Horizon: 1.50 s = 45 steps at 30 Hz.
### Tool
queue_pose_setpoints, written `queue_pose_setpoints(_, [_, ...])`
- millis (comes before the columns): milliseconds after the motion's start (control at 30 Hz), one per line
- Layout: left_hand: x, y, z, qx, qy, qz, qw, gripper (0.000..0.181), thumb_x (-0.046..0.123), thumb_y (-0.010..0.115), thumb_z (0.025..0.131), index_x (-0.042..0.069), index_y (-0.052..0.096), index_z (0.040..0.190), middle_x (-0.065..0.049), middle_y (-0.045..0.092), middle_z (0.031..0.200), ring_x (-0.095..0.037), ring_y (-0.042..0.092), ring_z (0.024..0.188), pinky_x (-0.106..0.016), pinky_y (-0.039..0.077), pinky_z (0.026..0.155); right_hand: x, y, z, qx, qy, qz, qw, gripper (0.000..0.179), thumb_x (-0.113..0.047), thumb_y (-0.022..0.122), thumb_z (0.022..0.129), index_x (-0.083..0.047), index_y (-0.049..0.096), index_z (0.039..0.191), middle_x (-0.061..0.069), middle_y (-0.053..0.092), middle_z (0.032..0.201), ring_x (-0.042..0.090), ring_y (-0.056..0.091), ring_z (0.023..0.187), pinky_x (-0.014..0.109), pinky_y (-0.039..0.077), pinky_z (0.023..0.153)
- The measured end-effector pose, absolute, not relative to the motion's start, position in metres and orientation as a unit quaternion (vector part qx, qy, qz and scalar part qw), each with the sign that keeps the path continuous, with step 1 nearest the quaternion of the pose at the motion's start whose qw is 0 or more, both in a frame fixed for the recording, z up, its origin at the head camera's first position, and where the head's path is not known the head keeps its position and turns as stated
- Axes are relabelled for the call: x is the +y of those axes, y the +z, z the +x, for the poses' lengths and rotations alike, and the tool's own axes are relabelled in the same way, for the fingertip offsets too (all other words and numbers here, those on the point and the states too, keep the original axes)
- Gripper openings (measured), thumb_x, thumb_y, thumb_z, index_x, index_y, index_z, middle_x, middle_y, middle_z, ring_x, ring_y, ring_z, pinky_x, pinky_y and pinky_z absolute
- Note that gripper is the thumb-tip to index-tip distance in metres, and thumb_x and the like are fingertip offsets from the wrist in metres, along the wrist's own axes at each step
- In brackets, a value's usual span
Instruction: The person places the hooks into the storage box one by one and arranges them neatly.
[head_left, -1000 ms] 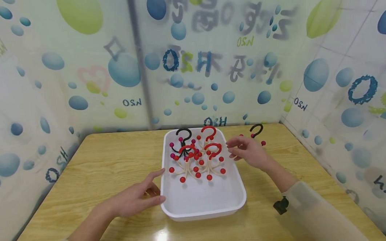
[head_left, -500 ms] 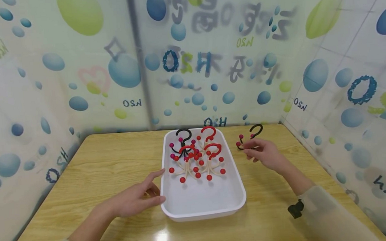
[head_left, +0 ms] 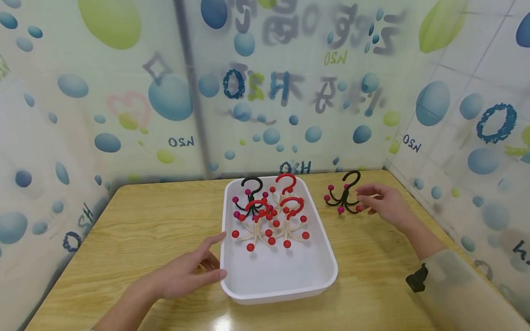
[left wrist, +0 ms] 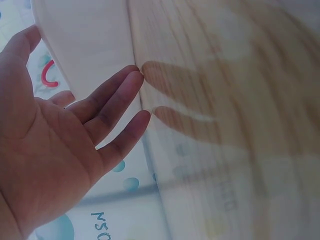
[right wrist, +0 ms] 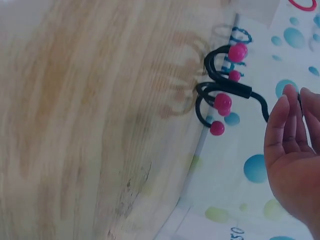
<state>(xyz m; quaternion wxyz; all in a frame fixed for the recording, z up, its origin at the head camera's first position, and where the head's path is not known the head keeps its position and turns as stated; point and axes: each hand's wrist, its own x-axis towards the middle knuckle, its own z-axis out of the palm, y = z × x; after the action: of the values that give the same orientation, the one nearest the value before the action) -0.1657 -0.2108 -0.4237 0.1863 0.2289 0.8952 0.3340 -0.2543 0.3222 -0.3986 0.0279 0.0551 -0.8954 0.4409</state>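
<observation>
On the wooden table a black multi-prong hanging hook stands upright, with magenta balls on its curved prongs. My right hand is just right of it, fingertips close beside its stem and a ball; in the right wrist view, the fingers overlap the upper hook. Left of it is a white tray. In its far half stand a black hanging hook with magenta balls and several cream ones with red hooks and red balls. My left hand rests its fingertips at the tray's left rim, fingers spread.
The wooden table ends at a patterned curtain behind, with more curtain along both sides. Each wrist carries a small black device.
My right hand has moved rightward from the tray's right rim, passing in front of the lone black hanging hook to its right side. The left hand, tray and hooks have stayed put.
</observation>
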Motion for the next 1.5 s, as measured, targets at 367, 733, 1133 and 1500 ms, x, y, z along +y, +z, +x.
queue_pose_setpoints(367, [-0.212,-0.425,-0.166,0.895,0.334,0.233,0.182,0.087,0.053,0.067,0.107,0.022,0.021,0.174,0.003,0.073,0.118,-0.017,0.066,0.115,-0.049,0.056,0.105,0.341,-0.39,-0.278,-0.873,0.482,0.056,0.058,0.049,-0.024,0.059,0.115,0.0,0.053,0.157,0.028,0.057,0.151,-0.004,0.071,0.093,0.024,0.064,0.081])
queue_pose_setpoints(733, [-0.21,-0.423,-0.165,0.893,0.338,0.226,0.191,0.087,0.054,0.067,0.107,0.024,0.02,0.174,0.002,0.073,0.119,-0.016,0.066,0.114,-0.05,0.056,0.106,0.34,-0.391,-0.302,-0.883,0.464,0.076,0.019,0.059,-0.022,0.057,0.116,-0.013,0.038,0.172,0.027,0.037,0.174,0.028,0.071,0.124,0.029,0.064,0.096])
queue_pose_setpoints(1133, [-0.212,-0.424,-0.166,0.894,0.339,0.223,0.19,0.088,0.054,0.068,0.107,0.025,0.02,0.175,0.002,0.072,0.12,-0.016,0.066,0.114,-0.051,0.056,0.106,0.333,-0.397,-0.305,-0.867,0.492,0.053,0.049,0.051,-0.024,0.059,0.116,-0.004,0.052,0.162,0.025,0.063,0.144,0.001,0.07,0.102,0.013,0.059,0.086])
queue_pose_setpoints(1500, [-0.212,-0.423,-0.165,0.892,0.342,0.226,0.191,0.088,0.053,0.067,0.107,0.023,0.02,0.175,0.002,0.073,0.119,-0.016,0.066,0.114,-0.05,0.056,0.105,0.327,-0.4,-0.3,-0.859,0.505,0.047,0.074,0.044,-0.018,0.063,0.114,0.002,0.06,0.153,-0.01,0.071,0.105,0.0,0.073,0.09,0.024,0.065,0.088])
